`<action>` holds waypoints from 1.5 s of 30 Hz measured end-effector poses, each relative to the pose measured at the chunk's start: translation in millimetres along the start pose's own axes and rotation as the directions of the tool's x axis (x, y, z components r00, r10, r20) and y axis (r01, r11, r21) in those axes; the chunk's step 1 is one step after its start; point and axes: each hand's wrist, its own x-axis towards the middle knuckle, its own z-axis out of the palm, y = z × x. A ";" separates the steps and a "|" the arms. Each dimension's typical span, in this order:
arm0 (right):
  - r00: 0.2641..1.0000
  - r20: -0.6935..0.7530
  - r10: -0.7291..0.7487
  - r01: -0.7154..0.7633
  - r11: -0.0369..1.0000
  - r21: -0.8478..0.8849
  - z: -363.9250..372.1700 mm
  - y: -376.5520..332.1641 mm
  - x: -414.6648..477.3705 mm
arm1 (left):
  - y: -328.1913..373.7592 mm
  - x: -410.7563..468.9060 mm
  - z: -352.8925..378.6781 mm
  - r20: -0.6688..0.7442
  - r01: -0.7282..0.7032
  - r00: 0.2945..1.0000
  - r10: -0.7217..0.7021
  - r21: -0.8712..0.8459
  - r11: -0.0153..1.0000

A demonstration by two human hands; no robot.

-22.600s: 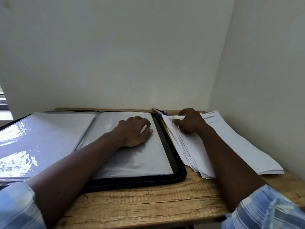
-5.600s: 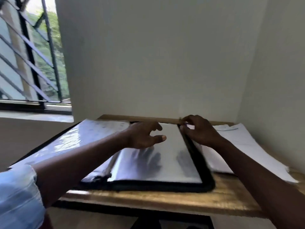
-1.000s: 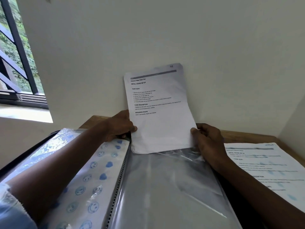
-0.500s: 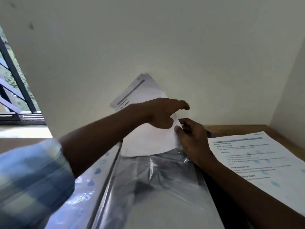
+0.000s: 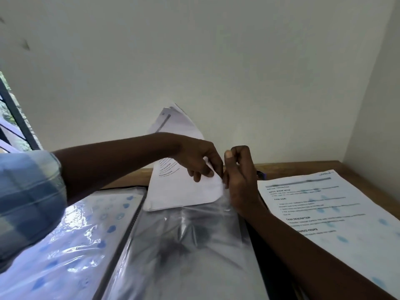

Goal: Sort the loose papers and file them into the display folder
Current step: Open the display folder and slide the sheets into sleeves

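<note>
Filled pocket: on the left page of the display folder, the filled pocket is holding a sheet with blue printed faces; it is lying flat on the tabletop.
Left hand: your left hand is reaching across and pinching the lower right corner of the printed sheet.
Printed sheet: it is standing tilted against the wall, and its bottom edge is resting at the mouth of the clear pocket, not yet inside.
Right hand: your right hand is curling round the pocket's upper right corner and seems to be gripping the plastic.
Doing it well: you are likely needing to lift the top film open, square the bottom edge to the mouth, and feed both corners in together, since the wrinkled plastic is apt to catch one.
Loose papers: the loose papers are waiting on the right, just beside the folder.
Count: two hands; one folder; two pockets showing, one filled and one empty; one pile of loose papers. The fanned top edges are suggesting more than one sheet in hand; I cannot count them.
</note>
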 end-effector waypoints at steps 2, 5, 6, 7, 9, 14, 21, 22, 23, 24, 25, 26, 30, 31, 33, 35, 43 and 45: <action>1.000 0.011 -0.025 0.025 1.000 0.015 -0.3 -2.3 -0.6 | 1.7 1.6 1.2 0.008 0.001 1.000 -0.001 -0.005 1.000; 0.998 0.048 -0.047 0.044 0.997 0.063 0.6 -6.7 -2.5 | 0.6 -1.3 -1.4 0.014 0.026 1.000 -0.025 -0.052 0.998; 0.997 0.052 -0.049 0.045 0.996 0.077 0.3 -5.6 -1.8 | -0.2 -1.3 -0.4 0.007 0.027 1.000 -0.027 -0.077 0.997; 0.998 0.050 -0.041 0.037 0.996 0.083 -0.1 -2.3 -0.5 | -0.7 -0.7 2.5 -0.007 0.032 0.999 -0.033 -0.092 0.995; 0.999 0.037 0.010 -0.012 0.998 0.068 0.5 4.9 2.7 | -1.6 2.5 10.4 -0.058 0.040 0.997 -0.043 -0.055 0.998; 0.990 -0.060 0.124 -0.137 0.930 -0.341 -3.0 -0.2 11.0 | -13.6 4.9 21.1 -0.196 -0.018 0.981 0.001 -0.084 0.996; 0.536 0.559 0.633 -0.511 0.770 -0.381 -48.7 -35.7 33.0 | -9.6 5.8 17.7 -0.211 -0.027 0.977 0.000 -0.129 0.991; 0.547 0.582 0.602 -0.458 0.797 -0.393 -51.2 -33.2 28.4 | -5.6 7.1 17.7 -0.168 -0.018 0.986 -0.003 -0.127 0.992; 0.582 0.571 0.579 -0.414 0.815 -0.405 -51.4 -28.7 23.6 | -2.0 9.2 17.0 -0.119 -0.003 0.993 -0.006 -0.071 0.997; 0.625 0.545 0.559 -0.387 0.828 -0.406 -50.3 -22.3 20.5 | 2.1 11.4 14.3 -0.073 0.020 0.997 -0.016 0.049 0.999; 0.662 0.515 0.544 -0.377 0.836 -0.399 -48.6 -18.1 17.9 | 5.8 13.0 9.9 -0.052 0.045 0.998 -0.035 0.217 0.975; 0.687 0.493 0.533 -0.373 0.842 -0.390 -46.8 -14.7 16.6 | 9.2 14.5 4.7 -0.062 0.071 0.997 -0.050 0.393 0.917; 0.725 0.449 0.522 -0.397 0.850 -0.347 -45.0 -9.7 13.9 | 8.8 22.8 -9.9 -0.108 0.108 0.993 -0.049 0.663 0.740; 0.736 0.428 0.524 -0.405 0.848 -0.342 -44.1 -8.9 13.3 | 7.7 26.2 -10.6 -0.097 0.089 0.995 -0.032 0.658 0.748; 0.755 0.390 0.527 -0.424 0.846 -0.324 -41.2 -4.7 13.8 | 9.4 34.1 -9.0 -0.065 0.054 0.998 -0.018 0.606 0.794; 0.762 0.352 0.543 -0.466 0.838 -0.285 -38.0 -1.0 14.4 | 14.5 39.5 -6.1 -0.015 0.057 0.998 -0.057 0.530 0.846; 0.764 0.367 0.531 -0.525 0.842 -0.123 -38.5 5.0 11.4 | 12.1 34.0 -22.3 -0.033 0.097 0.994 -0.106 0.724 0.683; 0.769 0.366 0.524 -0.527 0.844 -0.099 -38.7 6.0 10.3 | 4.9 32.9 -24.9 -0.065 0.117 0.992 -0.109 0.804 0.583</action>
